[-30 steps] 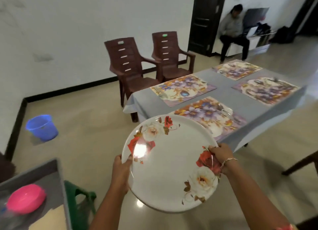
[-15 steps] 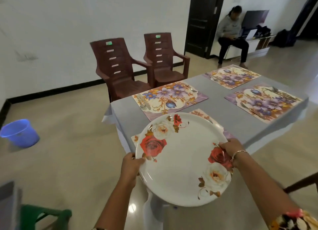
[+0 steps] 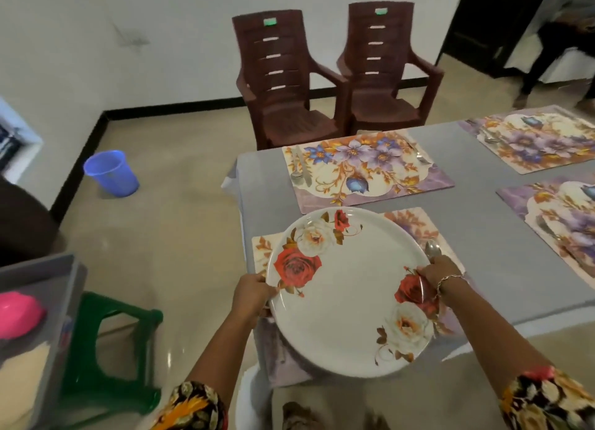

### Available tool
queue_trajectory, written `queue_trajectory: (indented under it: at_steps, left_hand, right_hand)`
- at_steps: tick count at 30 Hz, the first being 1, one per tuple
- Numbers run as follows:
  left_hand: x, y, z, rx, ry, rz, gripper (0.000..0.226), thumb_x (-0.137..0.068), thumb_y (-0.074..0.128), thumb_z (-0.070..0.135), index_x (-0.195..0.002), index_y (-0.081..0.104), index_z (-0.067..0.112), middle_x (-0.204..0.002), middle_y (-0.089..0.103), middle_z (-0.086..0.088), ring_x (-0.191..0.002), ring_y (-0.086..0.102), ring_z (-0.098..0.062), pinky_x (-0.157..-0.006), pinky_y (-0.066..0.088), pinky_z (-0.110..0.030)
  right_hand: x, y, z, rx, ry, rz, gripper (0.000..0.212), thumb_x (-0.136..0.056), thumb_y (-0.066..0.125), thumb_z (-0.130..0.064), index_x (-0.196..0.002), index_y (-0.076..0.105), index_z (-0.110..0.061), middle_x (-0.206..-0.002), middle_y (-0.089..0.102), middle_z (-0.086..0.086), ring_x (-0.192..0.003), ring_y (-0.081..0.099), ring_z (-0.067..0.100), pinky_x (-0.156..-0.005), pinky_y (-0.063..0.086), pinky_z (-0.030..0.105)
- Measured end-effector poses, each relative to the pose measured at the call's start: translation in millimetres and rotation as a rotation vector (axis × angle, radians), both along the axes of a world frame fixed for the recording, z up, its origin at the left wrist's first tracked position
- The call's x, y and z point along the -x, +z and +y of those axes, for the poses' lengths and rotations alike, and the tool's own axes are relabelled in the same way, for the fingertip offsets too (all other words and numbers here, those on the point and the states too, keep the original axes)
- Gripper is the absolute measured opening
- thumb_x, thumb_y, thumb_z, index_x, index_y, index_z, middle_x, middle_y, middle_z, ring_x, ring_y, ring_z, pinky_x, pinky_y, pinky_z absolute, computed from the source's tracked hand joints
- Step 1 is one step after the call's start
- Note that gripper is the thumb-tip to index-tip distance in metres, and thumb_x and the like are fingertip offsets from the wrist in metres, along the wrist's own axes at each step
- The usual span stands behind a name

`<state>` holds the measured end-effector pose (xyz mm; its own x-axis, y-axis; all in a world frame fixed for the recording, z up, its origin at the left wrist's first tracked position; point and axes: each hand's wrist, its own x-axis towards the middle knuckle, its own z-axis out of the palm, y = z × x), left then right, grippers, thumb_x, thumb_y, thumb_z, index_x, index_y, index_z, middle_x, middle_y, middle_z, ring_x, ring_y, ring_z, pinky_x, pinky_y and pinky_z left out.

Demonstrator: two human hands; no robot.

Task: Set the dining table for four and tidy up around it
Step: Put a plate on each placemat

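Landmark = plate point(image 3: 347, 297).
- Far left of plate: pink bowl point(image 3: 17, 313) in a grey tray point(image 3: 69, 288), with a green stool point(image 3: 111, 339) just beside the tray.
- Up-left of plate: blue bucket point(image 3: 111, 173) on the floor by the wall.
- Left hand point(image 3: 254, 296) grips the plate's left rim. Fingers point(image 3: 269, 288) curl over the edge next to a red rose print.
- Plate: white, rose print, roughly level. It sits over the near placemat point(image 3: 415, 226) at the corner of the grey worktop point(image 3: 483, 246), and its near part overhangs the worktop edge. Cannot tell if it touches the mat.
- Behind plate: far placemat point(image 3: 367, 168) with cutlery point(image 3: 297, 168) at its left end. Past that, left chair point(image 3: 280, 81) and right chair point(image 3: 383, 65), brown, side by side at the wall.
- Right hand point(image 3: 433, 273) grips the plate's right rim, thumb on top by the second red rose. Bracelet point(image 3: 449, 280) on the wrist.
- Spoon point(image 3: 432, 248) lies on the near placemat, just beyond the right hand, at the plate rim.
- Right of plate: back-right placemat point(image 3: 531, 139) and front-right placemat point(image 3: 560, 217), both apart from the plate.
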<state>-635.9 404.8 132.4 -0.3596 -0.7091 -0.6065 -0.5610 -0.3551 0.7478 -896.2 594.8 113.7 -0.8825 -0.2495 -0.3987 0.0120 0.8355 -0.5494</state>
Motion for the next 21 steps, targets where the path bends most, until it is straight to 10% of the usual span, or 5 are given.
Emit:
queue_trajectory:
  at_steps: [4, 11, 21]
  left_hand:
    - [7.0, -2.4, 6.8, 0.04, 0.107, -0.035, 0.015, -0.083, 0.057, -0.009, -0.075, 0.06, 0.004, -0.078, 0.063, -0.015, -0.065, 0.06, -0.028, -0.069, 0.054, -0.045]
    - [15.1, -10.8, 15.6, 0.095, 0.255, -0.08, 0.01, -0.077, 0.066, -0.009, -0.071, 0.063, -0.002, -0.082, 0.065, -0.02, -0.076, 0.062, -0.03, -0.068, 0.052, -0.04]
    - [17.6, -34.0, 24.2, 0.245, 0.349, -0.165, 0.019, -0.072, 0.06, -0.008, -0.085, 0.072, -0.002, -0.083, 0.069, -0.022, -0.078, 0.067, -0.038, -0.071, 0.057, -0.05]
  right_hand:
    - [19.9, -4.5, -12.7, -0.119, 0.199, 0.046, 0.019, -0.085, 0.061, -0.008, -0.101, 0.061, 0.002, -0.127, 0.053, 0.025, -0.105, 0.055, 0.034, -0.089, 0.044, 0.038]
    - [32.6, -12.6, -20.4, -0.152, 0.313, 0.015, 0.029, -0.087, 0.058, -0.008, -0.109, 0.06, 0.011, -0.111, 0.062, 0.025, -0.104, 0.058, 0.037, -0.071, 0.039, 0.029]
    - [32.3, -3.7, -20.0, -0.117, 0.45, 0.141, 0.029, -0.086, 0.061, -0.017, -0.111, 0.063, -0.001, -0.113, 0.063, 0.021, -0.106, 0.058, 0.037, -0.087, 0.045, 0.036]
